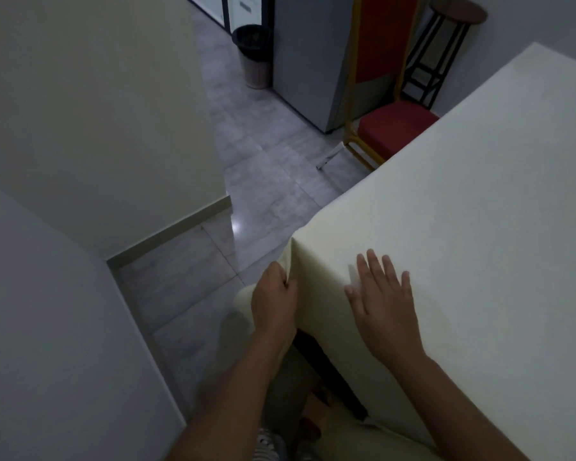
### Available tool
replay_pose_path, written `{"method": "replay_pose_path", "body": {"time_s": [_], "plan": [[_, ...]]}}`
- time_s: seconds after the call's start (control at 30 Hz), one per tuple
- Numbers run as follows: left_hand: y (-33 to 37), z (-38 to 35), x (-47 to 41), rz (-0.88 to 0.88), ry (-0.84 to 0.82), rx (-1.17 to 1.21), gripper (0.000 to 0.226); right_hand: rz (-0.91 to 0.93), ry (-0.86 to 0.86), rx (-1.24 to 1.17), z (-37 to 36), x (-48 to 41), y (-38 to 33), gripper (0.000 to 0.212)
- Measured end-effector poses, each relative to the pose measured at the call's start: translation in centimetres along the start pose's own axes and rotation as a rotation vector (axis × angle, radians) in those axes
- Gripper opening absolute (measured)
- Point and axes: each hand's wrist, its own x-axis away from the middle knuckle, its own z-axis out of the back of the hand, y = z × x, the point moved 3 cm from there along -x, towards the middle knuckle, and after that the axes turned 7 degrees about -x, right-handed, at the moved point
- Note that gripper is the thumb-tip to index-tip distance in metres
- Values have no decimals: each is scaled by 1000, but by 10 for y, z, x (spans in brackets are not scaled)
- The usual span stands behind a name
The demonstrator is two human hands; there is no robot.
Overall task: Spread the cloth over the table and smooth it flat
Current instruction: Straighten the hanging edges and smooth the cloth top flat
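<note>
The only writing near you is a dark mark on the white door panel (243, 10) at the far end, and it is too blurred to read. The cream cloth (463, 211) covers the table (316, 357) on your right, lying flat across the top and hanging over the near edge; only a dark part of the table shows beneath the hem. Your left hand (273, 301) is at the near left corner, with thumb and curled fingers pinching a fold of the cloth that stands up just off the corner. Your right hand (383, 294) lies palm down on the cloth just beside it, fingers straight and spread wide. Along the table's left edge the tiled floor (273, 168) runs open between the cloth and the pale wall (80, 111), narrowing where the wall's corner juts out. At the far end a red chair (396, 128) sits close against the table, with a dark stool (446, 48) behind it and a grey cabinet (306, 61) to its left. A black bin (253, 54) stands by the cabinet; you cannot tell what is inside it.
</note>
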Motion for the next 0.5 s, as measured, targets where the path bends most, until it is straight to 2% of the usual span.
{"method": "replay_pose_path", "body": {"time_s": [0.17,0.3,0.4,0.47,0.5], "plan": [[7,7,-1,-72,182,-57,23,-76,-96,-47,-12,23,29,68],[1,-14,6,17,76,-149,18,-39,-79,-21,-17,25,30,65],[9,-9,-2,24,162,-61,22,-48,-82,-51,-16,25,30,67],[12,-1,-4,3,246,-75,26,-52,-86,-60,-16,26,30,69],[10,-3,-3,3,237,-106,27,-48,-80,-54,-15,25,30,70]]}}
